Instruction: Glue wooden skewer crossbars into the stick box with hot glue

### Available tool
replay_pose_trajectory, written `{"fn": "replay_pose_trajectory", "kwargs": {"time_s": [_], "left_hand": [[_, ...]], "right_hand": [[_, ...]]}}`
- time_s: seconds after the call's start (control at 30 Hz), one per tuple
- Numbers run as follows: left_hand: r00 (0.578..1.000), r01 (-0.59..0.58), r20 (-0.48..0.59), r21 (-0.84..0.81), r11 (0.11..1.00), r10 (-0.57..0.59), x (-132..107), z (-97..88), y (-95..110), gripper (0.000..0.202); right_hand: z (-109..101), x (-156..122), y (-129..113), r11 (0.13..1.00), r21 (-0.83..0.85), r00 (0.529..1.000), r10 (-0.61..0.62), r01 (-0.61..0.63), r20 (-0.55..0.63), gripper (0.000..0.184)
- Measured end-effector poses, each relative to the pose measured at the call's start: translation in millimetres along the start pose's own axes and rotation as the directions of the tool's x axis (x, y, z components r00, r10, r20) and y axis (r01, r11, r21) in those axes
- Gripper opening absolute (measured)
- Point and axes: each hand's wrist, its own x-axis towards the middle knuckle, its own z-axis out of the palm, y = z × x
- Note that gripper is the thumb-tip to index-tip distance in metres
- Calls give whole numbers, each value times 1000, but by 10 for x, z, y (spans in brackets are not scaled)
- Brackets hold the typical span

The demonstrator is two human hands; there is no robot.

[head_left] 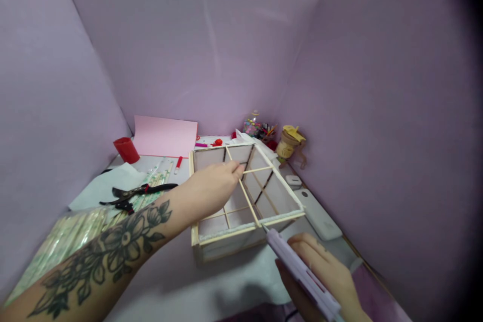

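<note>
A box-shaped frame of thin wooden sticks (248, 225) with pale panels stands on the table in front of me. Crossing its top is a long thin wooden stick (249, 200), met by a shorter crosspiece. My left hand (219, 185) reaches over the box with its fingers pinched at the spot where these sticks meet. In my right hand (324, 266) is a lilac hot glue gun (298, 266). Its metal tip is at the near edge of the box, by the end of the long stick; whether it touches cannot be made out.
Black-handled pruning shears (139, 191) lie on the left, over wrapped bundles of sticks (68, 236). Behind them are a red cup-like object (127, 150) and a pink sheet (164, 136). A white phone (319, 214) lies right of the box. Lilac walls (377, 110) enclose the table.
</note>
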Motion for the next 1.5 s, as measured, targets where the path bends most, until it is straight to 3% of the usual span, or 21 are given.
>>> {"fn": "replay_pose_trajectory", "kwargs": {"time_s": [0.3,0.57,1.0,1.27,1.5], "left_hand": [[1000,-5,-11,28,1000,5,6,-6,10,50],[1000,8,17,-11,1000,-8,-11,-42,19,49],[999,37,26,0,999,-37,-3,-26,25,47],[999,32,16,-27,999,-31,-2,-22,30,45],[999,25,32,2,1000,-25,-6,-33,27,47]], "right_hand": [[6,83,14,999,53,999,-11,9,34,13],[74,-22,21,985,103,991,135,-136,18,20],[36,25,-62,997,-13,997,76,-76,-13,18],[161,-85,139,989,-142,997,28,-37,-66,16],[107,-48,85,990,-139,1000,-12,9,-16,16]]}}
